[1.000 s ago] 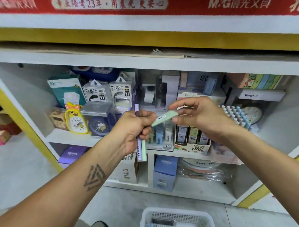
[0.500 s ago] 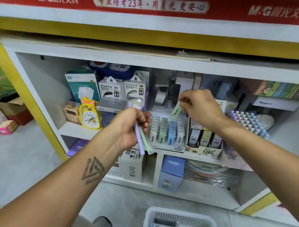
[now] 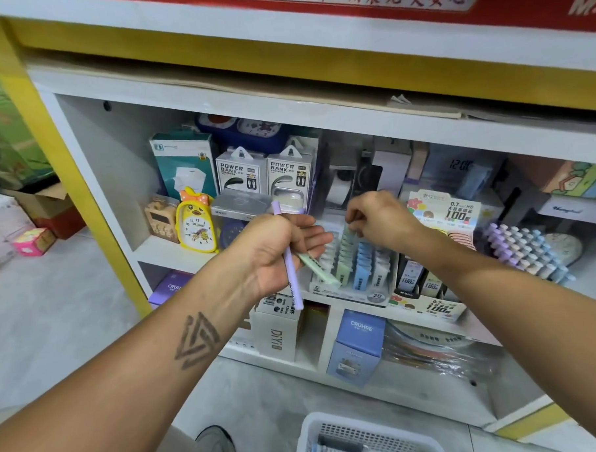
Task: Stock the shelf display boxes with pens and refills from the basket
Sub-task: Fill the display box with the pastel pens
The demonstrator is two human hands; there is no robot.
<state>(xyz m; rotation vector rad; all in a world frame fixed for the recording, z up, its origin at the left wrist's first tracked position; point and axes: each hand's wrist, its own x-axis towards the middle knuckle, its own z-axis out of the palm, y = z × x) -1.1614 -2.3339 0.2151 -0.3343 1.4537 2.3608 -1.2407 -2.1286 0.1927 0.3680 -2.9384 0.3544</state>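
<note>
1. Head view, surroundings: we see a white shelf unit (image 3: 91, 139) with a yellow frame and a red banner (image 3: 382, 0) of printed characters across its top. On the upper shelf stand a teal box (image 3: 184, 166), two power bank boxes (image 3: 265, 171) side by side, a yellow duck-shaped clock (image 3: 196, 227) and a small tan clock (image 3: 161, 218) to its left. To the right of the hands a lead-refill display (image 3: 429, 285) marked 0.7 and 100 sits just beside a tiered rack of pastel-capped pens (image 3: 526, 253). Below, a white DIY box (image 3: 277, 332) and a blue CRUHRE box (image 3: 358, 346) stand on the lower shelf. A shoe (image 3: 215, 446) shows on the grey floor.

2. Head view, task things: the display box (image 3: 353, 268) holds upright rows of green, blue and white refill cases, between the two hands. The white basket (image 3: 364, 438) sits on the floor at the bottom edge, with a few items inside that are too blurred to name.

3. Head view, hands: our left hand (image 3: 280, 247) is raised before the shelf, its fingers curled round a lilac pen (image 3: 289, 260) held nearly upright and a green refill case (image 3: 317, 269) slanting down to the right, its lower end in front of the display box. Our right hand (image 3: 378, 219) reaches over the display box, knuckles up, fingertips pinching a green case (image 3: 347, 231) at the top of the green row.
</note>
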